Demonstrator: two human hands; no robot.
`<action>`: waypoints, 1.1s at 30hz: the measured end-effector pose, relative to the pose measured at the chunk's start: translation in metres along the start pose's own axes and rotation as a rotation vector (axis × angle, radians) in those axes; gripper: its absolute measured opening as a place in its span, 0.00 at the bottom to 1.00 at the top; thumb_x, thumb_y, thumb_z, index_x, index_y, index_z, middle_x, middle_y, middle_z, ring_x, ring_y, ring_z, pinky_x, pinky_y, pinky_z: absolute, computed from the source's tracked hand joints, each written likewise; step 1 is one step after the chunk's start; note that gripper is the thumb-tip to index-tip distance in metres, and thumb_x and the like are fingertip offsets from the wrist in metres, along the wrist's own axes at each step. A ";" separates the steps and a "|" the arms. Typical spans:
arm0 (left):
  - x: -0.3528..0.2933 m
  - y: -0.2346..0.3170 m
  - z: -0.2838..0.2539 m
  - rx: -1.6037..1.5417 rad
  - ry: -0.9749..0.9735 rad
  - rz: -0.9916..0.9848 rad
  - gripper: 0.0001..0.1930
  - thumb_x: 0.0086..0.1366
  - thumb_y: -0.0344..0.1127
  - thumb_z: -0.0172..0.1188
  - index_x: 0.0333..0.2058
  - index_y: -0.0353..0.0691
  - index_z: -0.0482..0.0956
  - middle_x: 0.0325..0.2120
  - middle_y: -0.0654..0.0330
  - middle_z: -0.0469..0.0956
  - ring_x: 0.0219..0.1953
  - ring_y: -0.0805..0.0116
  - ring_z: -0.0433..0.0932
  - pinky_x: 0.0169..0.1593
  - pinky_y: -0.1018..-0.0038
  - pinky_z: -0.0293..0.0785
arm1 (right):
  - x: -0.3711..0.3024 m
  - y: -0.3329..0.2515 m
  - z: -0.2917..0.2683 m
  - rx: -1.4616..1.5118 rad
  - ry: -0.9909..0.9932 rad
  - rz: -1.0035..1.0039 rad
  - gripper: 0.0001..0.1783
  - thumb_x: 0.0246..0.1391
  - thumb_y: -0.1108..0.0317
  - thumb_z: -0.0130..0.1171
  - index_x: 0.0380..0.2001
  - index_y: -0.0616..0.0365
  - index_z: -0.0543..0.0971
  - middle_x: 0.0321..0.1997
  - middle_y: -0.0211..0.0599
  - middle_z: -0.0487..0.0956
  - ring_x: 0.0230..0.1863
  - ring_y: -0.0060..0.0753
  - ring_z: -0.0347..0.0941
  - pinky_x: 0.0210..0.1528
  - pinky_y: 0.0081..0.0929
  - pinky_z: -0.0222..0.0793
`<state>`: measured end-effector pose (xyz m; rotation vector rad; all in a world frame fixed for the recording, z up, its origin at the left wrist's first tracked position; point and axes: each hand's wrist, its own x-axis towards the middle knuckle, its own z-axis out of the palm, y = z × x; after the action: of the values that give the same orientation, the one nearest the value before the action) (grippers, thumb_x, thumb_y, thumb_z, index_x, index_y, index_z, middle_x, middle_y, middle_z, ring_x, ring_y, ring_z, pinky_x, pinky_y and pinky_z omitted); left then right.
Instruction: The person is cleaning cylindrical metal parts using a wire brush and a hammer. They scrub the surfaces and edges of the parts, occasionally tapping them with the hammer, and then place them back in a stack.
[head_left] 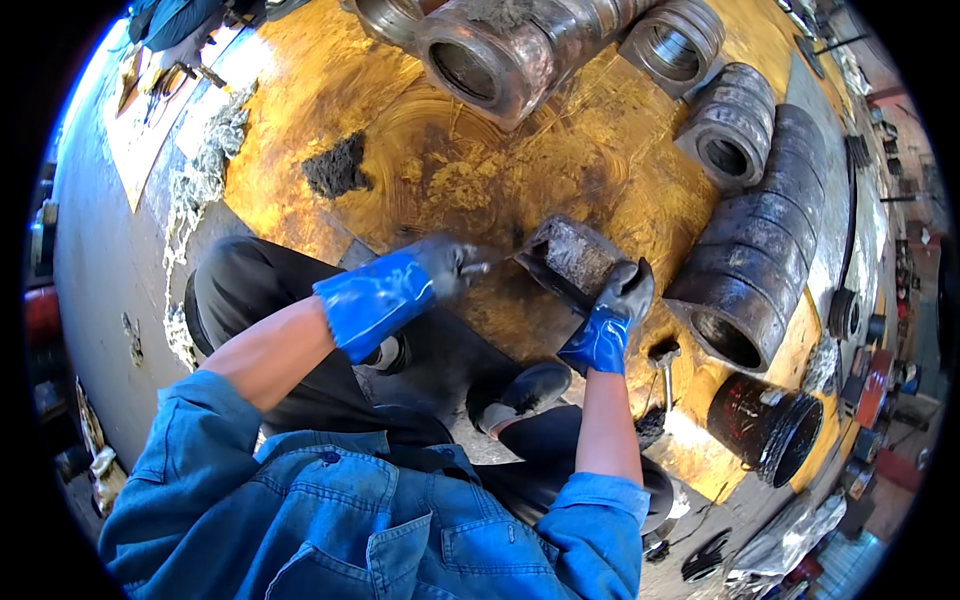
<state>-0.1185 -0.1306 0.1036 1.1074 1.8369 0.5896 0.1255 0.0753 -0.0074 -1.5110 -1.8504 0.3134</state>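
Both my hands wear blue rubber gloves, blackened at the fingers. My right hand (627,295) grips the near right edge of a curved metal shell (577,255), which is dark, greasy and tilted. To its left, my left hand (448,268) is smeared by motion, its fingers closed. A thin strip or rod seems to run from those fingers toward the shell's left edge; its kind is not clear. Under the shell lies a yellow-brown, oil-stained sheet (440,185).
Heavy ringed metal cylinders (745,265) lie at the right, with another large hollow cylinder (500,60) at the far side. A black rag (338,166) rests on the sheet. Near my right arm are a hammer-like tool (665,370) and a dark bucket (765,425). Pale rags (215,150) lie left.
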 end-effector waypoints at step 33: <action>0.082 -0.055 -0.054 -0.401 -0.317 -0.199 0.14 0.63 0.40 0.62 0.46 0.42 0.80 0.33 0.60 0.82 0.34 0.67 0.80 0.37 0.69 0.75 | 0.001 -0.006 0.000 -0.064 -0.150 0.061 0.32 0.69 0.47 0.51 0.55 0.70 0.77 0.55 0.61 0.79 0.56 0.58 0.75 0.62 0.45 0.68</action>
<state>-0.2078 -0.0837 0.0527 0.6957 1.4526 0.5948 0.1209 0.0745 -0.0034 -1.6286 -1.9496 0.4095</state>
